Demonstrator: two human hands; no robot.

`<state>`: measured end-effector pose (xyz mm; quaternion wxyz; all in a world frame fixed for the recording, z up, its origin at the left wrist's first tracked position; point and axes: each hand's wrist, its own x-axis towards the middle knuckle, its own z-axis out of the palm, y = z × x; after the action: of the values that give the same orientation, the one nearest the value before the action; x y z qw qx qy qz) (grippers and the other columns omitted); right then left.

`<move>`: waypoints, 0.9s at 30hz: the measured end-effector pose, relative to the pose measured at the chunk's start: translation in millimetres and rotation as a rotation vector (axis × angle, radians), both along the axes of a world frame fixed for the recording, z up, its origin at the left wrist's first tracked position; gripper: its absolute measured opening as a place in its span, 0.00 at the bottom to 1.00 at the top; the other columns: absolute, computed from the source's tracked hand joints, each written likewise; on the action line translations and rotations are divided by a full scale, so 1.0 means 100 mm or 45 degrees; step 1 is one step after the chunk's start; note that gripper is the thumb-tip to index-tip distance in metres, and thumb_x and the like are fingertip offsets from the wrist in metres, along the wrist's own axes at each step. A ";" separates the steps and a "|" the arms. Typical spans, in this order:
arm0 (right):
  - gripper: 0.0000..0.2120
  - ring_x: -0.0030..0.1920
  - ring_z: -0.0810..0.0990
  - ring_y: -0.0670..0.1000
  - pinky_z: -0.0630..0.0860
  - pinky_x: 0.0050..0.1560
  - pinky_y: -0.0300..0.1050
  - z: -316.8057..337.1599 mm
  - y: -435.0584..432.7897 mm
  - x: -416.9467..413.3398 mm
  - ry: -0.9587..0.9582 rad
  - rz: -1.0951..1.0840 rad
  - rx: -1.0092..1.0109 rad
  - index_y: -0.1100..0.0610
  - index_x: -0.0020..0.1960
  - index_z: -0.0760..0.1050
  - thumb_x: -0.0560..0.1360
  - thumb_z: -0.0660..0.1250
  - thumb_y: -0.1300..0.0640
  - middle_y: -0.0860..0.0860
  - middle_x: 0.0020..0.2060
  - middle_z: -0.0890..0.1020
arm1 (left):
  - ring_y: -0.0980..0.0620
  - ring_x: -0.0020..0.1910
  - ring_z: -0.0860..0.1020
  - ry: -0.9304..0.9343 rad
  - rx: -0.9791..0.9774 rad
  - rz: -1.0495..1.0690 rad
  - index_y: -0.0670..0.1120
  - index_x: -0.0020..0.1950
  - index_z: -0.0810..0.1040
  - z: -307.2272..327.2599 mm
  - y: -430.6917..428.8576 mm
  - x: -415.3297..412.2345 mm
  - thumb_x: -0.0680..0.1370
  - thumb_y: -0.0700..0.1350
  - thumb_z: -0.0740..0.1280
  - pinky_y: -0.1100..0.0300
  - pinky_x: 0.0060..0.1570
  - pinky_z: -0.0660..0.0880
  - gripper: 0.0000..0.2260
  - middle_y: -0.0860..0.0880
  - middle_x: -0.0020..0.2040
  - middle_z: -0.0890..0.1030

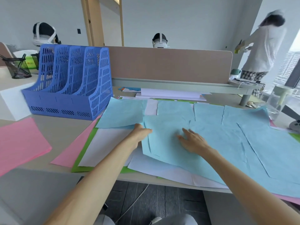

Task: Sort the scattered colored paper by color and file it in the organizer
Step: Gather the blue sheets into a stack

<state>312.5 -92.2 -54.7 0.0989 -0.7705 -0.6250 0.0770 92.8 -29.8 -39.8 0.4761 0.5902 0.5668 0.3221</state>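
Several light blue sheets lie spread and overlapping across the desk's middle and right. My left hand pinches the left edge of the nearest blue sheet, its fingers tucked under the paper. My right hand rests flat on the same sheet with fingers spread. White sheets, green sheets and a pink sheet lie underneath and to the left. A separate pink stack sits at the far left. The blue four-slot organizer stands at the back left, its slots showing no paper.
A beige divider panel closes off the desk's back, with a white paper stack below it. A mesh pen cup stands far left. A clear container is at the right. Three people work beyond the divider.
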 end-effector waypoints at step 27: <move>0.18 0.63 0.72 0.61 0.69 0.60 0.51 0.04 -0.11 0.57 0.245 -0.154 0.095 0.57 0.63 0.73 0.83 0.49 0.52 0.59 0.59 0.76 | 0.51 0.59 0.78 -0.259 0.233 -0.092 0.47 0.62 0.76 0.35 0.20 -0.03 0.79 0.42 0.64 0.51 0.64 0.72 0.12 0.52 0.58 0.81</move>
<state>369.4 -103.7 -50.6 0.1915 -0.7916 -0.5675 0.1213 89.8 -9.7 -5.0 0.4868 0.6155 0.4621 0.4132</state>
